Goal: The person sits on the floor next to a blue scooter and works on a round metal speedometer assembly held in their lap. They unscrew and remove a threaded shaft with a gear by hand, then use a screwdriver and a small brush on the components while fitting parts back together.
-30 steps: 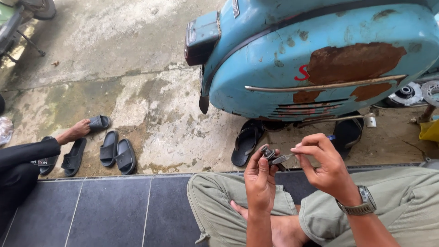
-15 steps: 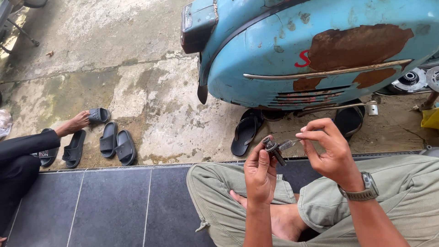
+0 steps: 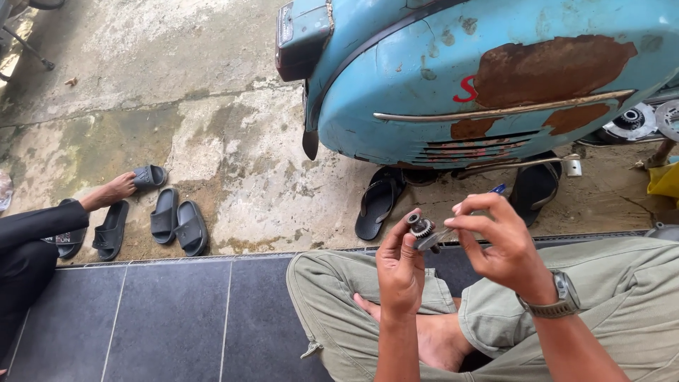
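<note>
While the left hand [image 3: 399, 265] is raised above the lap, its thumb and fingers are clamped on a small metal gear part [image 3: 423, 230], which sits at the fingertips. Just right of it, the right hand [image 3: 503, 244] pinches a thin tool [image 3: 472, 212] with fingers together; its tip meets the part. Beyond the fingers stands a rusty blue scooter [image 3: 495, 78], with black sandals [image 3: 375, 205] under it.
</note>
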